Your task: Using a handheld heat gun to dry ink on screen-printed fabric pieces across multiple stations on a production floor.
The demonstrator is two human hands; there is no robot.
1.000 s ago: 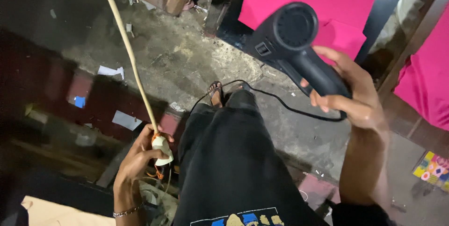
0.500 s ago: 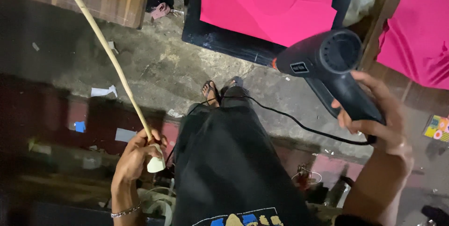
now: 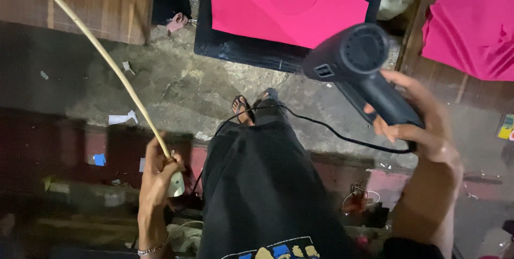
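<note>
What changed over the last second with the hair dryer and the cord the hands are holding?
The right hand swung the dark hair dryer from the upper middle of the view toward the right, and the view tilted so more pink fabric shows on the black table. The left hand kept its grip on the pale plug and tan cord. Nothing was let go.

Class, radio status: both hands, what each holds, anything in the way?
Right hand shut on hair dryer. Left hand shut on socket of pale cable. Dryer's black cord trails across the leg; nothing else in the way.
</note>
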